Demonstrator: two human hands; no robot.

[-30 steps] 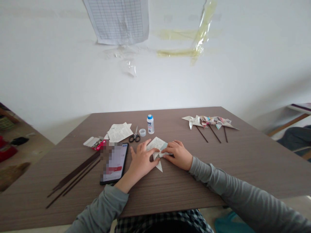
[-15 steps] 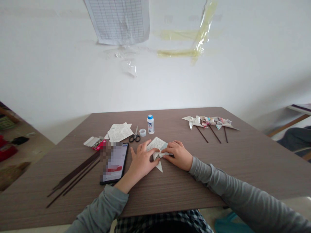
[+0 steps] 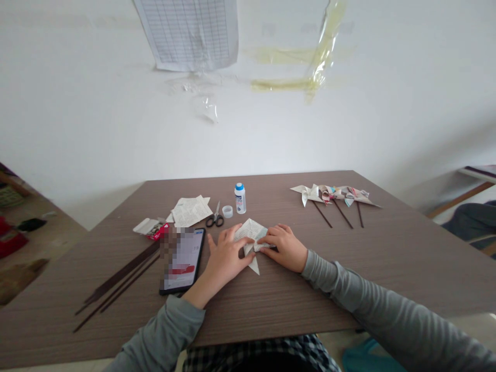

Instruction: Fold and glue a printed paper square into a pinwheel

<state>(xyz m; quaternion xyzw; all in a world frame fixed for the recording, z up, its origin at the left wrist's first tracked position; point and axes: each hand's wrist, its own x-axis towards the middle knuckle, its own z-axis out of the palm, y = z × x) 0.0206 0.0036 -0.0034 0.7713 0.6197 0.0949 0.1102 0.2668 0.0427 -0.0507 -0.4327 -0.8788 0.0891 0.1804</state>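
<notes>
Head view: left hand [image 3: 228,251] and right hand [image 3: 287,249] each hold, in a nearly closed grip, one folded paper [image 3: 249,229] between them on the worktop [image 3: 240,312], partly hiding it. One phone [image 3: 186,269] is part-pixelated; overlapping sticks [image 3: 124,272] cannot be counted; pinwheels [image 3: 310,195] number three.

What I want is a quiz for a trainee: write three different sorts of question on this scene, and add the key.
1. True or false: the blue-capped bottle stands upright.

2. Multiple choice: what do both the left hand and the right hand touch?
A) the phone
B) the folded paper
C) the scissors

3. Count: how many dark sticks extend from the pinwheels?

Key: 1. True. 2. B. 3. Three.
</notes>
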